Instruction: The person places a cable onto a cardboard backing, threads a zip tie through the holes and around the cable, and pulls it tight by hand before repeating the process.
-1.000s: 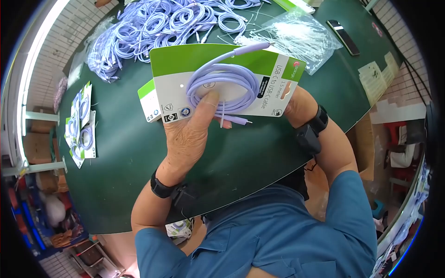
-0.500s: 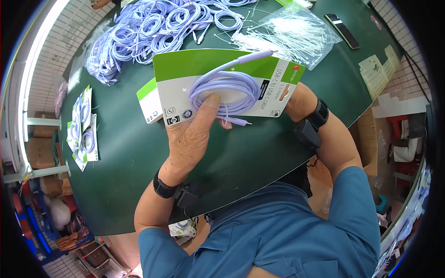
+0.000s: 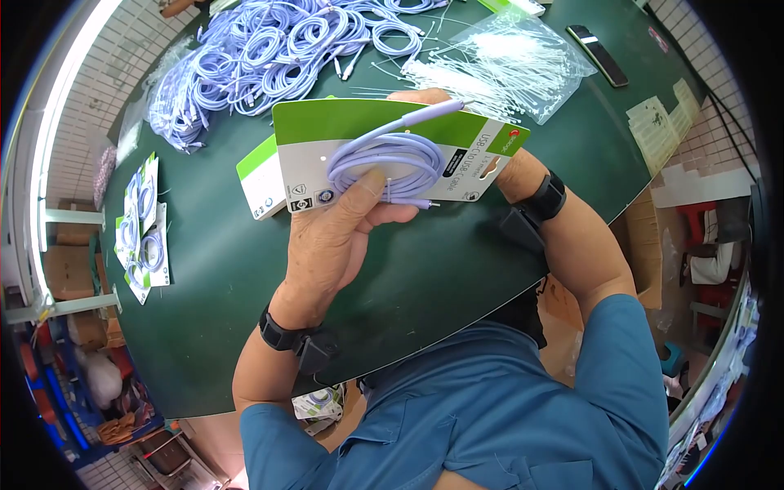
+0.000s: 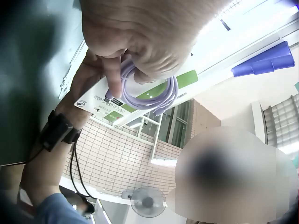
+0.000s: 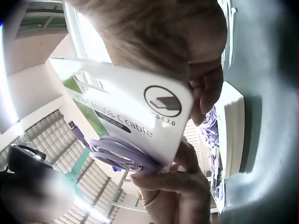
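Observation:
My left hand [image 3: 322, 237] holds a green and white USB-C cable card [image 3: 314, 167] upright over the table, its thumb pressing a lilac coiled cable [image 3: 388, 163] against the front. A thin white tie [image 3: 389, 189] crosses the coil's lower side. One cable end slants up across the green band; the other pokes out below. The right hand [image 3: 520, 175] is behind the card's printed end, most of it hidden in the head view, with fingertips showing over the top edge. In the right wrist view that hand [image 5: 191, 42] lies against the card's back; its grip I cannot tell.
Behind the held card lies a stack of cards [image 3: 261, 184] on the green table [image 3: 212, 327]. Lilac cables [image 3: 269, 49] heap at the back, beside a plastic bag of white ties [image 3: 523, 65]. A phone [image 3: 600, 55] lies back right; carded cables [image 3: 145, 233] lie at the left.
The card has tipped and dropped slightly. Right fingertips now show over its top edge, and more left fingers show below the coil. The right wrist has shifted a little left.

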A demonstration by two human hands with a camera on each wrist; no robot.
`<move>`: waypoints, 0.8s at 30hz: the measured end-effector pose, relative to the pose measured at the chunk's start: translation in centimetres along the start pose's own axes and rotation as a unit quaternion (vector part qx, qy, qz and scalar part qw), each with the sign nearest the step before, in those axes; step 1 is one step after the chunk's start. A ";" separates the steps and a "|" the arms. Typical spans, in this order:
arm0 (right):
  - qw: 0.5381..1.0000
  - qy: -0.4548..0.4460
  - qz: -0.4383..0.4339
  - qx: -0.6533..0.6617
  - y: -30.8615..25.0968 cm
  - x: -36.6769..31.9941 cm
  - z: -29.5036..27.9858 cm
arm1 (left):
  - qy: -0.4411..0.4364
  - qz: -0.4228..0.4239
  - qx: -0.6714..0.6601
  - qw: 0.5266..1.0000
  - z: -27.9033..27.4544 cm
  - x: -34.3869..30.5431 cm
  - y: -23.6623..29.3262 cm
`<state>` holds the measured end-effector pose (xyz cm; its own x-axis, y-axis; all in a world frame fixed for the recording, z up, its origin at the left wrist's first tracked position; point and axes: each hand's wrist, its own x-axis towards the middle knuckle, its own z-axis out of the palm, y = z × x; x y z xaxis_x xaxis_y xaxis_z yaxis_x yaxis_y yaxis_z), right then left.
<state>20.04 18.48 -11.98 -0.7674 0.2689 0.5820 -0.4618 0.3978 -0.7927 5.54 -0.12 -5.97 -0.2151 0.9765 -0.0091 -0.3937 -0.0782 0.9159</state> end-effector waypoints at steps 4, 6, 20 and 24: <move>0.993 0.023 -0.024 -0.112 -1.9 0.0 -0.3 | -0.005 -0.006 -0.031 0.999 0.1 0.1 0.0; 0.985 0.014 -0.004 -0.171 -2.4 0.6 -0.5 | -0.005 -0.007 -0.040 0.999 -0.2 0.2 -0.3; 0.955 0.056 0.241 0.163 -4.8 2.2 0.0 | -0.173 0.177 0.209 0.946 -4.3 1.9 -1.9; 0.964 0.032 0.211 0.158 -6.8 2.1 0.2 | -0.093 0.191 0.117 0.970 -3.8 1.9 -2.8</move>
<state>21.47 16.16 -5.36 -0.8920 0.4067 0.1973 -0.2343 -0.0427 -0.9712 2.83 1.23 -10.12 -0.1312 0.9064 0.4016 -0.0995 -0.4151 0.9043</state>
